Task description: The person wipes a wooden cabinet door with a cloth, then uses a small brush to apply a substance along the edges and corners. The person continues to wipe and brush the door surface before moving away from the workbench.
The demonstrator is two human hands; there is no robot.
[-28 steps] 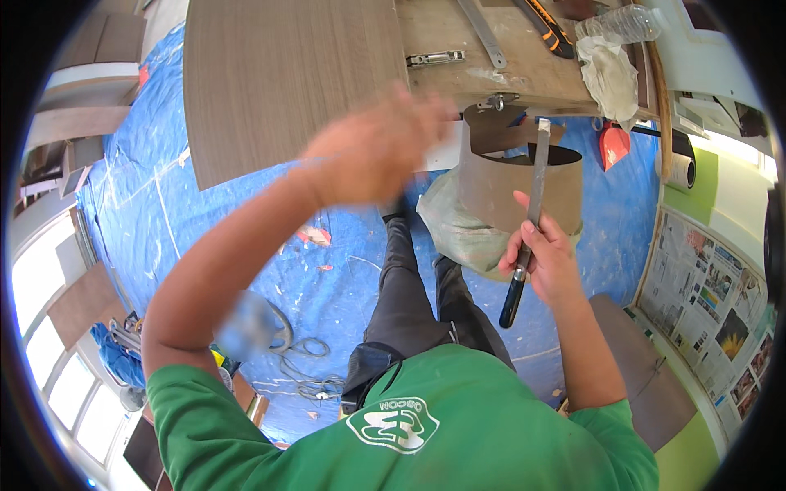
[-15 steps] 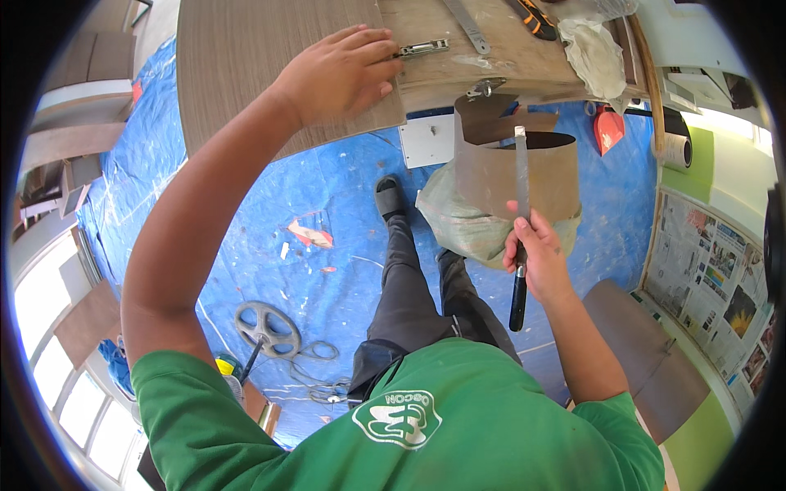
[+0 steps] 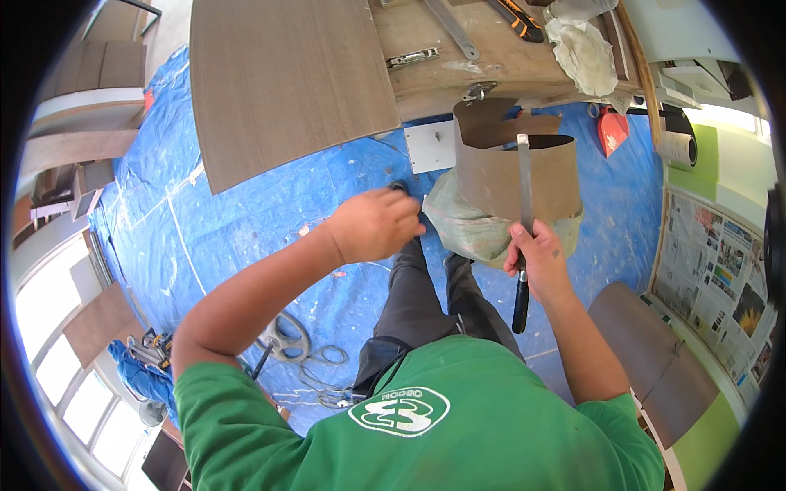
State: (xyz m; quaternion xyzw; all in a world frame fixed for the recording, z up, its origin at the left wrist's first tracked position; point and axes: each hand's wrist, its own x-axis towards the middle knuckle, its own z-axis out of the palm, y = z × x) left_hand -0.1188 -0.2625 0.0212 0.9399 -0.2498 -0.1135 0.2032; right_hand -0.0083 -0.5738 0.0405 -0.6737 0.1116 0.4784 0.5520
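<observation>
My right hand [image 3: 540,258] grips a flat metal file [image 3: 525,192] where its blade meets the black handle. The file stands nearly upright in view, pale tip away from me. My left hand [image 3: 377,225] hangs above the blue sheet in front of my legs, fingers loosely bent and slightly blurred. No object shows in it; its palm is hidden. Beyond it, a brown wood-grain board [image 3: 295,82] lies on the wooden worktop [image 3: 442,98]. A metal hinge [image 3: 413,58] rests beside the board's right edge. Behind the file is a curled brown sheet [image 3: 499,184].
A pale sack [image 3: 458,217] sits under the curled sheet. On the worktop lie a metal strip [image 3: 453,29], an orange-black utility knife [image 3: 517,20] and a crumpled cloth [image 3: 583,57]. A cable [image 3: 327,376] coils on the blue floor sheet [image 3: 221,237]. A brown panel [image 3: 655,360] leans at right.
My left hand has lifted off the board and come toward me, its fingers now more bent. The hinge it partly covered shows fully. My right hand still grips the file, almost unmoved.
</observation>
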